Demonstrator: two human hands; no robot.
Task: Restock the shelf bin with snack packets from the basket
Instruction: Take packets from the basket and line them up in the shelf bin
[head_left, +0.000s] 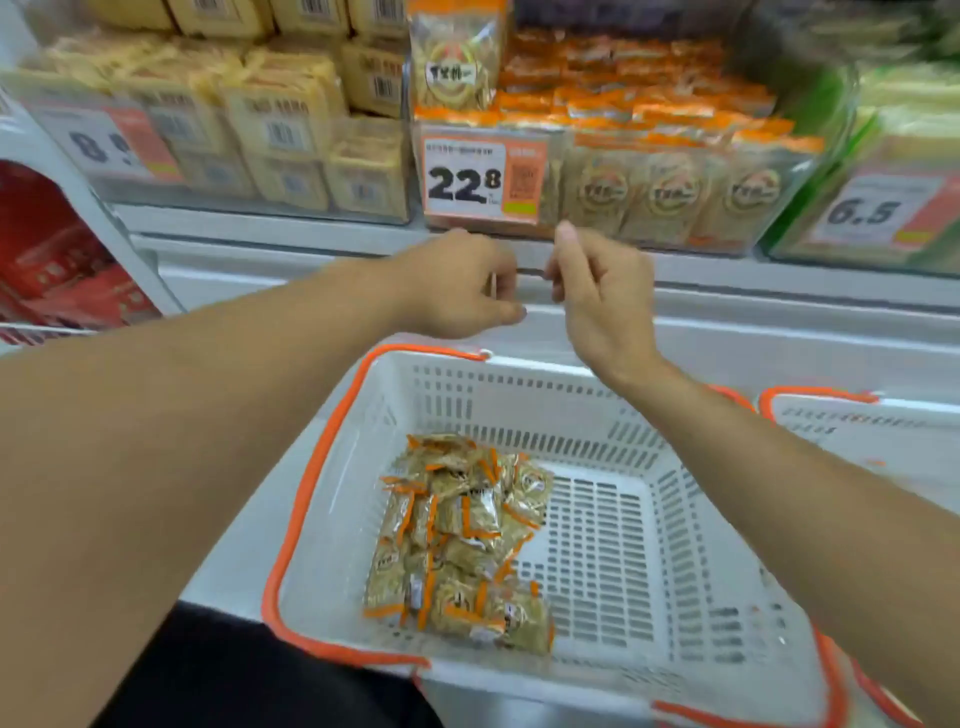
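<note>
A white basket with an orange rim sits below me, with several small gold-and-orange snack packets heaped in its left half. On the shelf above, a clear bin holds rows of the same packets behind a 22.8 price tag. My left hand and my right hand hover close together between the bin's front and the basket. The fingers of both are loosely curled and hold nothing. Both hands are blurred.
A bin of yellow packs stands left of the snack bin and one of green packs to its right. Red boxes fill a lower left shelf. A second orange-rimmed basket sits at the right.
</note>
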